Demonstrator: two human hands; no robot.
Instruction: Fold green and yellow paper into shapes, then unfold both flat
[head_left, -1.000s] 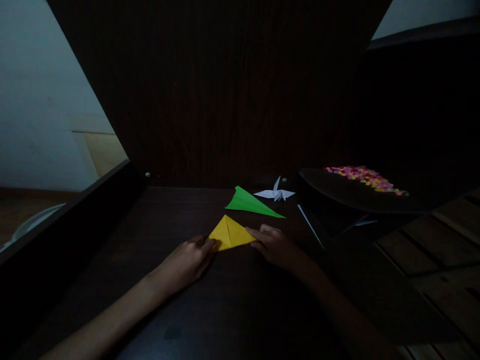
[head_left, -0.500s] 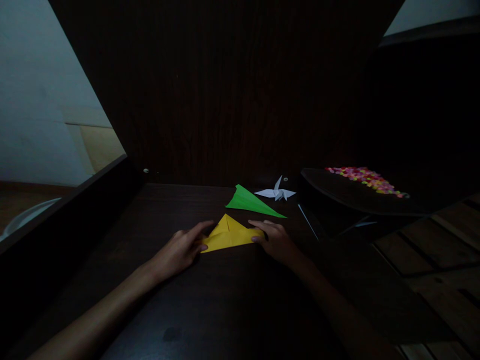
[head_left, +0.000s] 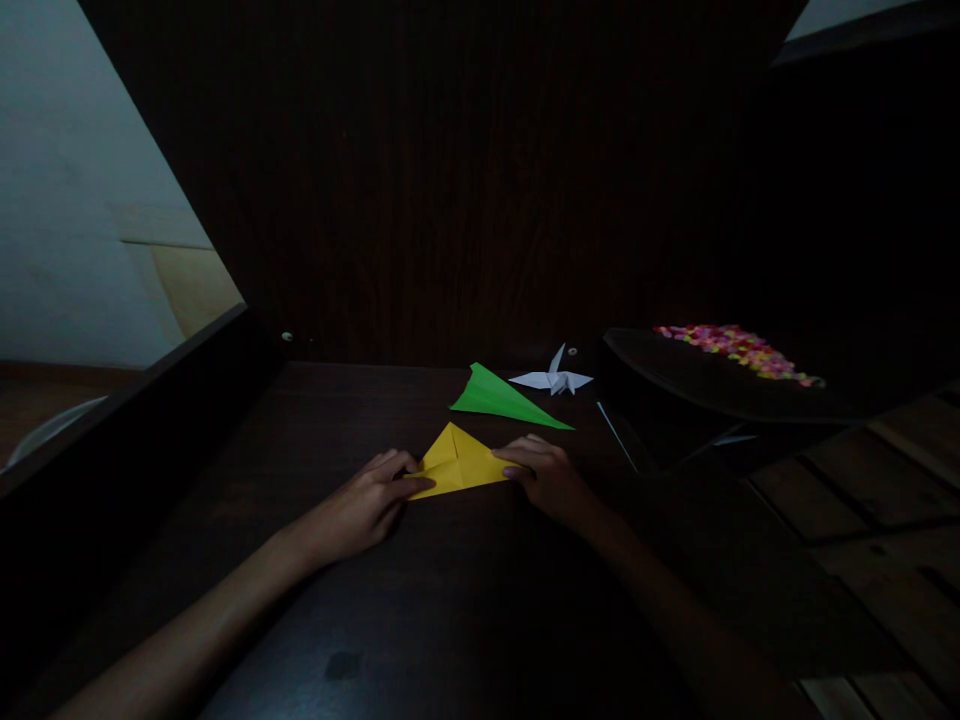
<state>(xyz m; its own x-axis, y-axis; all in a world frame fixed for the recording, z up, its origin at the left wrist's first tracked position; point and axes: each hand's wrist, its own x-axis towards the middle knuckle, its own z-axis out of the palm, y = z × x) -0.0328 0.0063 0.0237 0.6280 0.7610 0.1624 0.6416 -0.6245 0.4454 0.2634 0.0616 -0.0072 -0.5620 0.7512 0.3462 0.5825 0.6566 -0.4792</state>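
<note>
Since half a second ago, the left hand (head_left: pixel 358 503) has been drawn in tighter against the yellow folded paper (head_left: pixel 459 464), with the fingers curled down onto its left corner instead of stretched out over it. The right hand (head_left: pixel 549 478) has barely shifted. The paper is lying flat on the dark wooden desk (head_left: pixel 465 600), right between the two hands, and it's being pressed down at both ends rather than pinched: the left fingers are closed onto the left tip, the right fingertips are laid on the right tip.

For a clean crease, it looks like the corners should be kept pinned while the fold is flattened from the middle outward, otherwise the layers probably slide out of line. Pretty dim lighting too, so edge alignment is hard to check by eye.

Just behind the paper, a green paper plane (head_left: pixel 504 398) is parked, and a white paper crane (head_left: pixel 553 378) is set a bit further back. A dark tray (head_left: pixel 697 380) with a heap of small colourful paper bits (head_left: pixel 739 350) is off to the right, well apart. Nothing is actually blocking the hands, though the green plane is close if the paper gets pushed forward.
</note>
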